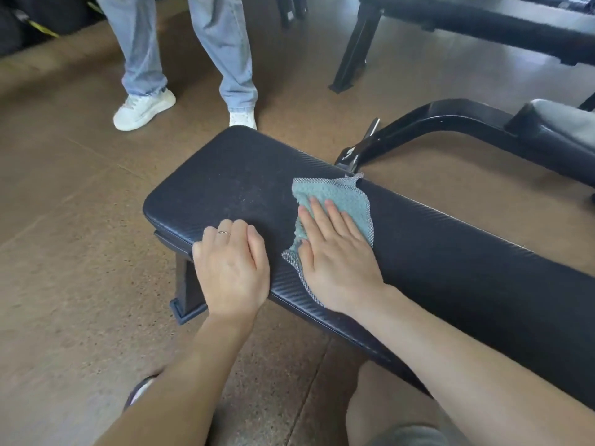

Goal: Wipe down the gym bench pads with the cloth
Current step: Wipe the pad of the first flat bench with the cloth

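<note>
Head view: brown floor (64, 194) is seen open on the near-left side. Bench pad (434, 262) runs lower right to upper left, its rounded end unobstructed. A bystander's legs (222, 53) are noted beyond that end; a second bench (483, 130) stands near the far edge. Cloth (341, 197) is pressed mid-pad under the flat, spread right hand (335, 252). Left hand (231, 272) is curled over the near edge.
</note>
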Demonstrator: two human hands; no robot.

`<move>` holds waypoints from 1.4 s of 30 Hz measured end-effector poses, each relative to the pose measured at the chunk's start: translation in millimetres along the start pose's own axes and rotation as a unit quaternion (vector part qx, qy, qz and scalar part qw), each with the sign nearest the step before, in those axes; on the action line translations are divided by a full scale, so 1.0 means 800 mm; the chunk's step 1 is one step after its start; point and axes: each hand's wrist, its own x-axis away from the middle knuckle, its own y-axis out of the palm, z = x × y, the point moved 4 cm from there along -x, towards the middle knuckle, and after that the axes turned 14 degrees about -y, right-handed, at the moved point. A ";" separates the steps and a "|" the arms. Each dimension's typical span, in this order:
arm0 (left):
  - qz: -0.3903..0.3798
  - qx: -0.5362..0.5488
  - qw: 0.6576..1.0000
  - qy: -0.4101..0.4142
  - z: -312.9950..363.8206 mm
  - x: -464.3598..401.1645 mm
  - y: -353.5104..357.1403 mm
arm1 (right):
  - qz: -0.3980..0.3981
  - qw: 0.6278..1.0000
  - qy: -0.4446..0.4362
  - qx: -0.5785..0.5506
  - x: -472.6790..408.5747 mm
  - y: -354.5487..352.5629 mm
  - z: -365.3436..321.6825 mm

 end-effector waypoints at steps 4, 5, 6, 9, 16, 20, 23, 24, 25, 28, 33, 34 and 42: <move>0.004 0.008 1.000 -0.001 -0.002 -0.002 0.004 | -0.002 0.999 0.034 -0.007 -0.110 -0.002 0.032; 0.004 0.009 1.000 0.001 -0.003 -0.001 0.003 | -0.008 0.999 0.045 -0.009 -0.131 -0.004 0.039; 0.000 0.013 1.000 -0.001 -0.004 -0.001 0.003 | -0.013 0.998 0.053 -0.010 -0.147 -0.003 0.043; -0.008 0.027 1.000 -0.005 -0.004 0.000 0.002 | -0.013 0.998 0.053 -0.012 -0.145 -0.001 0.031; -0.008 0.039 0.999 -0.003 -0.007 -0.001 0.004 | -0.019 0.995 -0.093 0.015 0.044 0.004 -0.056; -0.008 0.044 0.999 -0.004 -0.007 0.000 0.005 | -0.017 0.993 -0.116 0.022 -0.003 0.000 -0.016; -0.009 0.047 0.999 -0.008 -0.009 0.001 0.007 | 0.007 0.999 -0.016 0.027 -0.079 -0.005 0.056; -0.009 0.049 0.999 -0.007 -0.008 0.001 0.007 | 0.008 0.999 0.024 0.026 -0.101 -0.007 0.077; -0.010 0.052 0.999 -0.006 -0.008 0.000 0.007 | 0.012 0.998 0.053 0.022 -0.117 -0.008 0.091; -0.003 0.050 0.999 -0.005 -0.008 -0.001 0.005 | 0.018 0.995 0.099 0.015 -0.121 -0.005 0.078; 0.003 0.041 0.999 -0.001 -0.009 0.000 0.006 | 0.028 1.000 0.001 0.007 0.017 0.004 -0.041; 0.004 0.040 0.999 0.000 -0.009 -0.001 0.006 | 0.014 0.999 -0.030 0.008 0.041 0.007 -0.056; 0.005 0.035 0.999 -0.006 -0.010 0.000 0.010 | 0.004 0.997 0.071 0.019 -0.058 -0.010 0.091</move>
